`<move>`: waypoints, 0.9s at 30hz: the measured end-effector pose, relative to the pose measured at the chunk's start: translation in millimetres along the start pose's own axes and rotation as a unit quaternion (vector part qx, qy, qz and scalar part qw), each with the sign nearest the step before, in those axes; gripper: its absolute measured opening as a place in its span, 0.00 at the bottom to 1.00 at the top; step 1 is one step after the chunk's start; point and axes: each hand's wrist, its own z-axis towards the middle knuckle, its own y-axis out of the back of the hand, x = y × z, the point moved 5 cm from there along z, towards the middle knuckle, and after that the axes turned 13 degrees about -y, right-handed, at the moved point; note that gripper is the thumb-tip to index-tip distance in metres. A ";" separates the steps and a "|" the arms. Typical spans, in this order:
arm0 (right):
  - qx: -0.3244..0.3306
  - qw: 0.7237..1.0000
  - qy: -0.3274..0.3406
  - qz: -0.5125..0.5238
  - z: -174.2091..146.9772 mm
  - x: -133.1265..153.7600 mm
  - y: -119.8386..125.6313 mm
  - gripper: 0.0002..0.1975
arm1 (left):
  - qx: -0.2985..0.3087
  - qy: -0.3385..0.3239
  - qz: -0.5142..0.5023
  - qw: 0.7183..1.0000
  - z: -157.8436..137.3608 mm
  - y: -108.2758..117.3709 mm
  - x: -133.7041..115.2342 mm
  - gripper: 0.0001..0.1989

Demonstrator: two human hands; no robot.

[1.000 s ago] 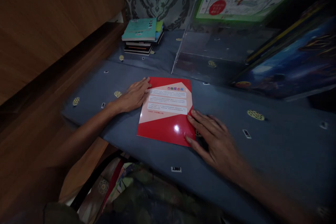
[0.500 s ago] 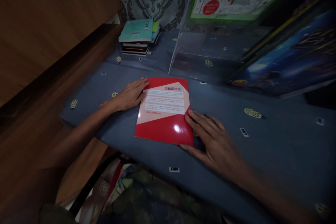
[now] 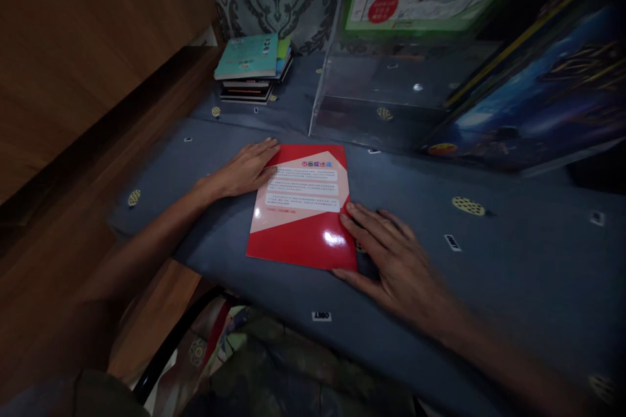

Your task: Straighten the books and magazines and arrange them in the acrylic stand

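Observation:
A thin red book [image 3: 303, 242] lies flat on the dark blue cloth, with a pale pink panel, white text boxes and colourful lettering facing up. My left hand [image 3: 249, 168] rests at its upper left edge, fingertips reaching over the cover. At the lower right edge is my right hand [image 3: 386, 251], fingers spread, with its thumb at the bottom corner and fingertips touching the side. Both hands are open, palms down, and neither is wrapped around the book. Light glares off the glossy lower cover.
A stack of books [image 3: 247, 58] with a teal one on top sits at the back left. Behind the red book stands a clear acrylic holder [image 3: 362, 104] with a green-framed picture book [image 3: 411, 19]. Blue picture books [image 3: 542, 91] stand at the right. A wooden cabinet [image 3: 98, 26] rises at the left.
The whole view has shifted slightly. My left hand has slid a little further over the book's upper left edge; the right hand stays at the right edge.

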 end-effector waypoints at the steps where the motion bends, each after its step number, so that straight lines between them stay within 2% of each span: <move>1: 0.000 1.000 0.002 0.001 0.1 0.2 0.3 0.37 | 0.005 -0.001 -0.001 1.000 1.7 0.0 -1.2 0.32; 8: -0.011 1.000 0.005 -0.004 0.2 1.9 2.2 0.35 | 0.049 -0.050 -0.003 0.998 16.8 -1.8 -19.0 0.32; 19: 0.002 1.000 -0.002 0.004 0.1 1.0 1.4 0.35 | 0.055 -0.145 -0.021 0.988 54.3 -6.6 -30.7 0.29; 27: -0.004 1.000 0.003 0.000 0.2 1.7 2.5 0.35 | 0.045 -0.174 -0.035 0.983 78.9 -7.8 -42.3 0.27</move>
